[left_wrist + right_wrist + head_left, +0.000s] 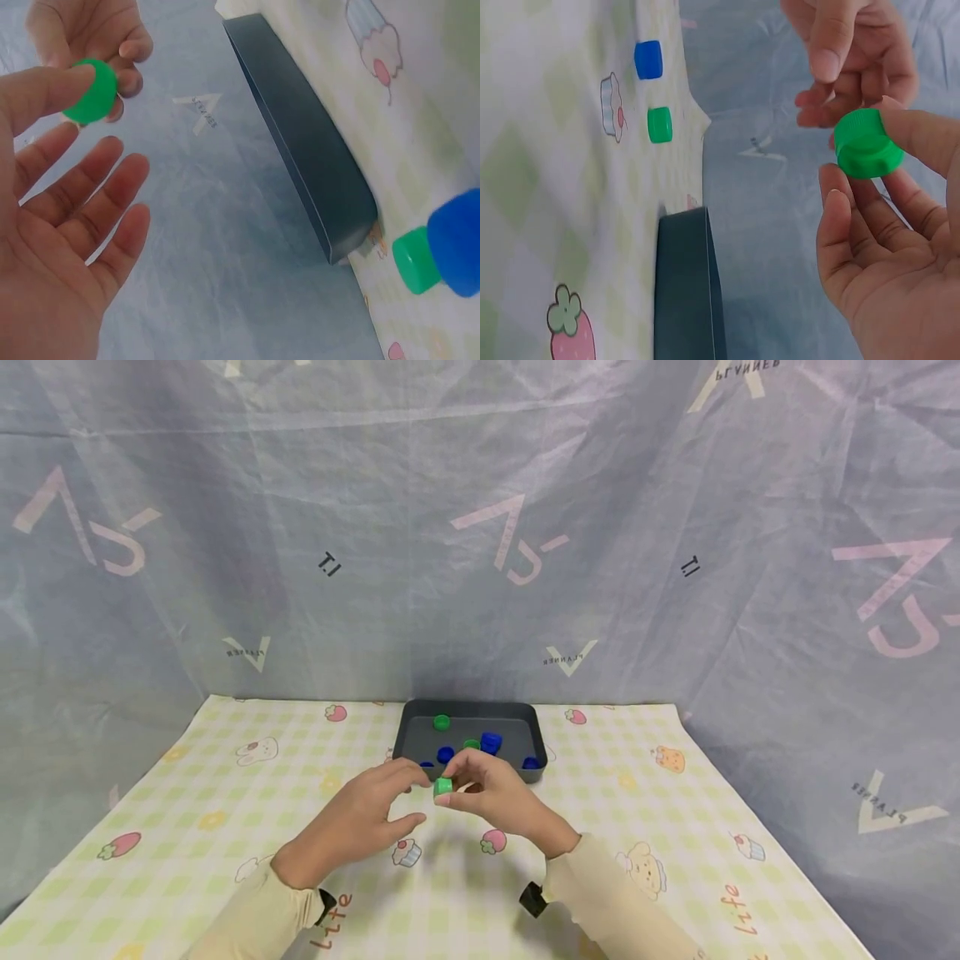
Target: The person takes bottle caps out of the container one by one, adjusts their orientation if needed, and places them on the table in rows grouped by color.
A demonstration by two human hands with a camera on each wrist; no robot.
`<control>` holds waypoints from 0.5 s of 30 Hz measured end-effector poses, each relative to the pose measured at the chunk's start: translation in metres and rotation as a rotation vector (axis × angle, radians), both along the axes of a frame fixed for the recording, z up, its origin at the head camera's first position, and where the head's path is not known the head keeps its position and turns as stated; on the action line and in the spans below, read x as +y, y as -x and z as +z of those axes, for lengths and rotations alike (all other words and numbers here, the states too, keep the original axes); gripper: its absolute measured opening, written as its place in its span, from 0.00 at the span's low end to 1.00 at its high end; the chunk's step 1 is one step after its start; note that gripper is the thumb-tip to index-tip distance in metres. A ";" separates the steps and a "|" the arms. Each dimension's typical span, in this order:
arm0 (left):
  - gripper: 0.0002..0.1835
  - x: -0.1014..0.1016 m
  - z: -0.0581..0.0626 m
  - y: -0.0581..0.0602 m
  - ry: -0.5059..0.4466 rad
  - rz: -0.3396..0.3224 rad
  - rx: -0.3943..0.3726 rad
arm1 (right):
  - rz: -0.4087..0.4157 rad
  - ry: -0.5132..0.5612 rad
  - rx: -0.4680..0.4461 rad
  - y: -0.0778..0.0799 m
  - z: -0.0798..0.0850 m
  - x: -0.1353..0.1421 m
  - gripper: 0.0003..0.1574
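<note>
Beige-sleeved right hand (498,793) partly hides a tray (517,732) of caps (491,742).

Soft, diffuse light fills the head view, apparently from above, leaving faint, smooth-edged shadows on the checked tablecloth (187,877) below the left hand (352,818) and right hand (502,802). The grey curtain (405,602) carries a pale sheen along its folds, and its motifs look stretched toward the right side. Both wrist views appear slightly hazy; in the left one, the green cap (94,94) looks almost flat and the blue cap (457,241) is soft-edged.
</note>
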State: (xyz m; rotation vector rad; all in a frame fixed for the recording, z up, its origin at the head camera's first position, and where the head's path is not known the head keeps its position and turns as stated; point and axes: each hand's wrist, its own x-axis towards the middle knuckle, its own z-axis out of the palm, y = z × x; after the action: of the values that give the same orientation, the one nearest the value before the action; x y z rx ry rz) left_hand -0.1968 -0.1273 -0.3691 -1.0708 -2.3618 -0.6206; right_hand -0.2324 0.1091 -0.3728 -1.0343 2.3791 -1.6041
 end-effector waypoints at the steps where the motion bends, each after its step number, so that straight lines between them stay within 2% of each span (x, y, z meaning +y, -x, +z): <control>1: 0.21 0.001 0.000 -0.001 -0.009 -0.006 0.005 | 0.001 0.005 -0.006 -0.001 0.000 -0.001 0.14; 9: 0.22 0.006 -0.003 0.000 -0.050 -0.061 0.072 | 0.067 0.042 -0.048 -0.004 -0.001 -0.005 0.15; 15: 0.20 0.007 -0.002 -0.001 -0.045 -0.063 0.065 | 0.075 0.046 -0.056 -0.004 -0.005 -0.006 0.13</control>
State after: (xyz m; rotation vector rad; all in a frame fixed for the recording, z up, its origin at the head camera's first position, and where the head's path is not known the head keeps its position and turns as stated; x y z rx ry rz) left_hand -0.1960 -0.1199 -0.3715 -1.1320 -2.2557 -0.6491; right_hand -0.2286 0.1027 -0.3778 -1.0589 2.2504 -1.6470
